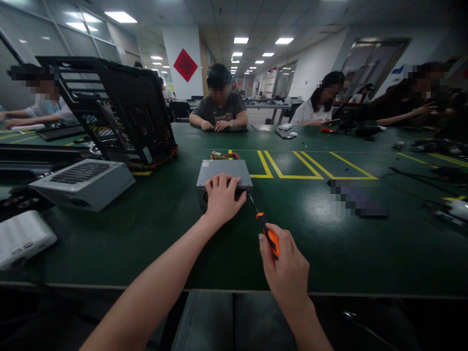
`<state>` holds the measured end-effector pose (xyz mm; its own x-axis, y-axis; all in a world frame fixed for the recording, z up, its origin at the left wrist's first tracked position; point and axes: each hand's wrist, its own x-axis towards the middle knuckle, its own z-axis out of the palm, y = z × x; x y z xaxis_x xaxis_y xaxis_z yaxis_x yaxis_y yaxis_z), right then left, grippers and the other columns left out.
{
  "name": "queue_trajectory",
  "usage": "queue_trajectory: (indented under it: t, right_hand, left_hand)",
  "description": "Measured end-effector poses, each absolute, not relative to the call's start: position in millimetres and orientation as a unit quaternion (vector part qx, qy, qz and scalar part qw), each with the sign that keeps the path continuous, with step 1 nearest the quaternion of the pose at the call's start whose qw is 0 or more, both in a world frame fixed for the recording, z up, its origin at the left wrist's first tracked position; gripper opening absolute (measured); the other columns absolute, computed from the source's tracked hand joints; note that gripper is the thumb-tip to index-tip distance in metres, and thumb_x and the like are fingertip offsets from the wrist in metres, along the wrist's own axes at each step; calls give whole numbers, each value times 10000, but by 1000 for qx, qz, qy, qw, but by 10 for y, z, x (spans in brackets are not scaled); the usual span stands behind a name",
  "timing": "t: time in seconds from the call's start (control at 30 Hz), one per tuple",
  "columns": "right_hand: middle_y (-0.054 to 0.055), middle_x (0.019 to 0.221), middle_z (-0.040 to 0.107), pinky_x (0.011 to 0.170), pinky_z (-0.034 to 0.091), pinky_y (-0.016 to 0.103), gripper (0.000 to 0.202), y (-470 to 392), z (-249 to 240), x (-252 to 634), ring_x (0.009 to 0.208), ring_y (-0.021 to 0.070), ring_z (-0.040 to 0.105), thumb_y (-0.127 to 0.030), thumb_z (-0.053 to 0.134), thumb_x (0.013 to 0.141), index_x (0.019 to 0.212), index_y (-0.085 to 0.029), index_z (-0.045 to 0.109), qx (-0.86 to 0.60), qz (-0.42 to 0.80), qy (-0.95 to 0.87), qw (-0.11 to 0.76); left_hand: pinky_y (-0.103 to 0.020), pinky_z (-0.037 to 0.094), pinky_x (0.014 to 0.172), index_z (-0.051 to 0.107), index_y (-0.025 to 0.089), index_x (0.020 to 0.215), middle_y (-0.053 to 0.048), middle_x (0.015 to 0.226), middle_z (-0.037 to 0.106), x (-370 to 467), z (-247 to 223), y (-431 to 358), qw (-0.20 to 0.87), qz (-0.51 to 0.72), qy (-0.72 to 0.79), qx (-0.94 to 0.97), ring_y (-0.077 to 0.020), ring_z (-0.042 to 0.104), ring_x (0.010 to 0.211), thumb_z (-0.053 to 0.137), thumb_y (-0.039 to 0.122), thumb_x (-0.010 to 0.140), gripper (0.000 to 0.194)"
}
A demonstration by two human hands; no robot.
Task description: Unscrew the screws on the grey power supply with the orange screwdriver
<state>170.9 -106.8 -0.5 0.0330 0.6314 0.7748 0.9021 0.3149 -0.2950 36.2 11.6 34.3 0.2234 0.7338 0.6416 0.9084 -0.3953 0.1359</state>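
Note:
A grey metal computer power supply lies on the green table in front of me, with a bundle of coloured wires behind it. My left hand rests over its top and near side, fingers bent over the edge and gripping it. In my right hand is a screwdriver with an orange and black handle. Its thin shaft points up and left, and the tip meets the near right corner of the power supply. Whether a screw sits under the tip is too small to tell.
An open black computer case stands at the left, near a second power supply and a white power strip. A phone-like dark slab lies at the right, with black cables beyond. Several people sit around the table.

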Motion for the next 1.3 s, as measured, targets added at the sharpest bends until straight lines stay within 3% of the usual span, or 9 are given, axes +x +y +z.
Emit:
queue_trajectory:
  t: [0.53,1.3]
  right_hand:
    - [46,753,624,604,454,211,221,-1064,15,1676,614,112,591,-197,485,865,1052,-116,573,-529,-146,-714,435]
    - [47,822,636,614,443,228,221,-1077,11,1684,656,121,594,-180,495,850,1059,-143,557,-532,-114,-702,460]
  left_hand:
    - [-435,275,880,527,217,1122,-99,1110,469,382,341,118,133,-319,-539,-768,-284,390,1047,516,420,802,379]
    - [-440,263,890,518,220,1093,-96,1101,453,414,323,125,132,-316,-558,-756,-281,382,1042,523,438,781,381]
